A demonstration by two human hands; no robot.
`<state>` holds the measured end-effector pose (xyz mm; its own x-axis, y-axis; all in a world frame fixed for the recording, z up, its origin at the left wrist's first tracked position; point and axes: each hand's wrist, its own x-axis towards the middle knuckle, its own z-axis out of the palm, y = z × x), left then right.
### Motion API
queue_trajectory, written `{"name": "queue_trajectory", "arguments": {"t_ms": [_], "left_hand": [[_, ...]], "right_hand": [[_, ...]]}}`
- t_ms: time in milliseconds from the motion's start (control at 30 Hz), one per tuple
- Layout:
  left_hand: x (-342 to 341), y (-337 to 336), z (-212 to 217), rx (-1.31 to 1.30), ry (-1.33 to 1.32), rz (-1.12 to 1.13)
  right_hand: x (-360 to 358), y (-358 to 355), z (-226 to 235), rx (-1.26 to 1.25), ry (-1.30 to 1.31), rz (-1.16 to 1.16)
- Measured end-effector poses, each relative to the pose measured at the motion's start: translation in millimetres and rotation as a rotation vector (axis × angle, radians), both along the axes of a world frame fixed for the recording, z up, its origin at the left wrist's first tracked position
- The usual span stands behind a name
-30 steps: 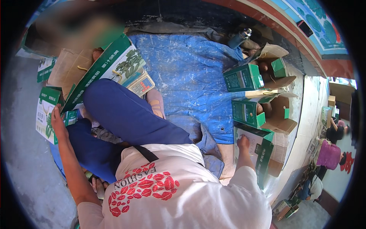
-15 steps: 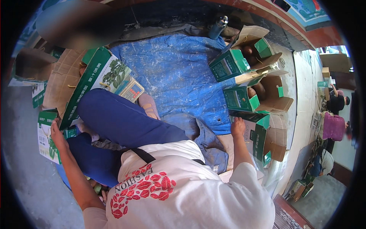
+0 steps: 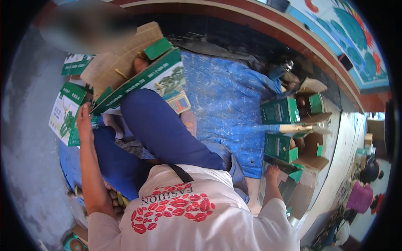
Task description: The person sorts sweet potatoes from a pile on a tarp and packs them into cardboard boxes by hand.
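Note:
My left hand (image 3: 84,120) is closed at the top edge of a green-and-white cardboard box (image 3: 65,113) that stands beside my left knee. Just past it, a larger open green-and-white carton (image 3: 138,79) rests against my bent leg, with a brown, rounded piece of produce (image 3: 140,65) showing inside. On the far right, my right hand (image 3: 272,172) has its fingers curled over the near edge of an open green box (image 3: 288,178). That box's contents are hidden from here.
Two open green boxes (image 3: 279,111) with brown produce stand farther up on the right. A blue tarp (image 3: 226,96) covers the floor ahead. A scale (image 3: 179,102) sits by my foot, a metal flask (image 3: 281,69) at the back. Loose produce (image 3: 115,196) lies left of my hip.
The whole view has swung, shifting the boxes and tarp right and downward in the picture. Both hands stay at the same boxes. More of the large carton's inside shows now.

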<state>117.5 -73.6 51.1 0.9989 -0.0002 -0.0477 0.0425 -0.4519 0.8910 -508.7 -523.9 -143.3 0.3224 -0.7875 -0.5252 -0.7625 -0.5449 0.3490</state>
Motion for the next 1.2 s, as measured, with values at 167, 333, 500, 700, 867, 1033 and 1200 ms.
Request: {"name": "queue_trajectory", "arguments": {"t_ms": [167,333,500,700,867,1033,1200], "left_hand": [[-13,-14,6,-0.024,-0.027,-0.043],[-22,-16,12,0.003,-0.053,-0.047],[-28,-12,11,0.039,-0.152,-0.168],[-34,-10,17,0.046,-0.204,-0.223],[-37,-7,23,0.032,-0.232,-0.231],[-39,0,25,0.019,-0.225,-0.231],[-43,1,34,-0.056,-0.146,-0.251]], "right_hand": [[53,-18,-7,0.159,0.139,-0.133],[175,-24,3,0.208,-0.263,0.206],[336,-14,73,0.124,-0.870,0.466],[473,43,187,0.011,-1.510,0.741],[518,86,222,-0.030,-1.610,0.927],[528,100,216,-0.070,-1.480,1.046],[536,97,221,-0.055,-1.463,1.048]]}}
